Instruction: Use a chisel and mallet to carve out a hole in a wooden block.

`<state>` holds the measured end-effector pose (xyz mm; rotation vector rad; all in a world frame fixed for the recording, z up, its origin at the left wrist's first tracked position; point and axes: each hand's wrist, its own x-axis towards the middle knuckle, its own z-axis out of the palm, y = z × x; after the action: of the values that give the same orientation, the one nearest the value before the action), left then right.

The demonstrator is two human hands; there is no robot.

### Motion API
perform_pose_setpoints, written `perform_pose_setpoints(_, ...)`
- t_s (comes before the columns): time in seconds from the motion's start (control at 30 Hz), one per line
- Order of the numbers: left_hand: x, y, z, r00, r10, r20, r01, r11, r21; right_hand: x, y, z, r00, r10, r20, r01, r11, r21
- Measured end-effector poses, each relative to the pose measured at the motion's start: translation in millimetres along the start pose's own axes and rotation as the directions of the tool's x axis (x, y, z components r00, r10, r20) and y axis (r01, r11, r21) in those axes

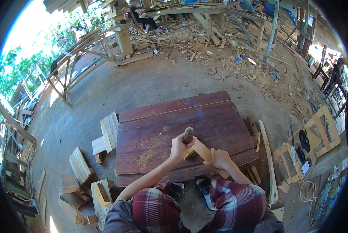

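My left hand [178, 148] is closed around an upright tool with a dark, round wooden handle [188, 134]. Its lower end is hidden, so I cannot tell which tool it is. My right hand [221, 159] grips the near end of a pale, flat wood piece [201, 150], which slants up toward the left hand. Both hands are over the near part of a low, dark red-brown wooden panel [174, 124]. Shavings and sawdust [146, 157] lie on the panel left of my hands. Another small pale wood edge [189, 154] shows below the left hand.
Stacked boards and blocks [80, 165] lie left of the panel. On the right are a long pale strip [268, 163], a wooden frame [309, 143] and a coiled cord [309, 191]. Wood scraps [220, 58] litter the far ground near workbenches. People sit in the background.
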<state>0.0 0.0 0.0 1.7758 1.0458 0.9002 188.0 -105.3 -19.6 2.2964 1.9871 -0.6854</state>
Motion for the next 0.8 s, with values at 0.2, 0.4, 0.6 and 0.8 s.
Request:
perform_pose_setpoints(0.2, -2, 9, 3, 0.993, 0.110, -0.049, -0.111, 0.994, -0.020, 3, 1, 2, 0.998, -0.030, -0.059, 0.030, 0.999, 0.012)
perform_pose_setpoints(0.4, 1, 2, 9, 0.985, 0.159, -0.067, -0.162, 0.986, -0.033, 8, 8, 11, 0.994, -0.061, -0.090, 0.064, 0.998, 0.029)
perform_pose_setpoints(0.6, 7, -2, 10, 0.979, 0.176, -0.105, -0.171, 0.984, 0.057, 12, 1, 9, 0.992, -0.109, -0.071, 0.110, 0.994, 0.015)
perform_pose_setpoints(0.8, 13, 4, 0, 0.991, 0.117, -0.067, -0.117, 0.993, 0.008, 6, 13, 5, 0.993, -0.083, -0.082, 0.084, 0.997, 0.001)
